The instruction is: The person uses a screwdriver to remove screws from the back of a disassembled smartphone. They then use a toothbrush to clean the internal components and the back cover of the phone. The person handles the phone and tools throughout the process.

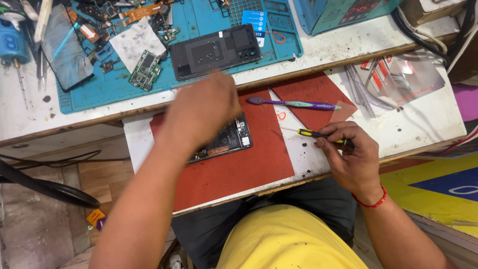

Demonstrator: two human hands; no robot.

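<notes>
Phone [226, 142], opened, lies on the red mat [239, 169], long axis running left-right, mostly under my left hand [201, 109], blurred, so its grip I cannot tell. My right hand [348, 154] pinches a screwdriver [318, 134], tip aimed leftward at it.

Left hand [204, 112] over opened phone [226, 142] on red mat [249, 169]; right hand [351, 154] holds screwdriver [318, 134].
</notes>
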